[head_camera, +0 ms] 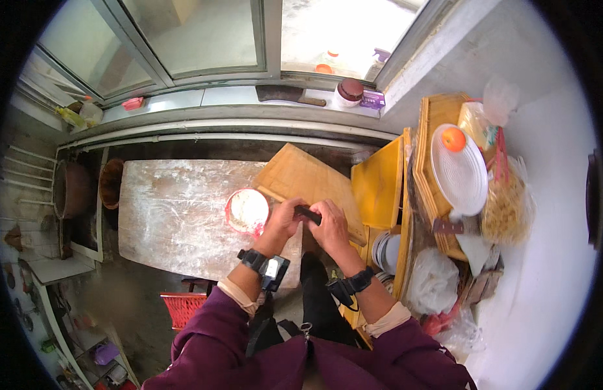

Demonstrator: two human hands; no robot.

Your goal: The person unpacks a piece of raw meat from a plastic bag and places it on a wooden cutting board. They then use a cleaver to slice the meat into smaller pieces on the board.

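Observation:
My left hand point(283, 222) and my right hand point(331, 225) meet in front of my body, by the near edge of a wooden board. Between them they grip a small dark oblong object point(308, 215); the fingers cover its ends, so I cannot tell what it is. The wooden board point(308, 178) lies at an angle over the right end of a worn wooden table point(174, 209). Just left of my left hand, a red-rimmed bowl point(227, 214) sits on the table, with pale, brightly lit contents.
A cleaver point(282, 93) and a lidded jar point(349, 92) rest on the windowsill. To the right, a yellow cabinet point(379, 180) holds stacked plates point(386, 251); above, an orange point(453, 140) lies on a white oval tray point(460, 180). A red basket point(182, 309) stands below the table.

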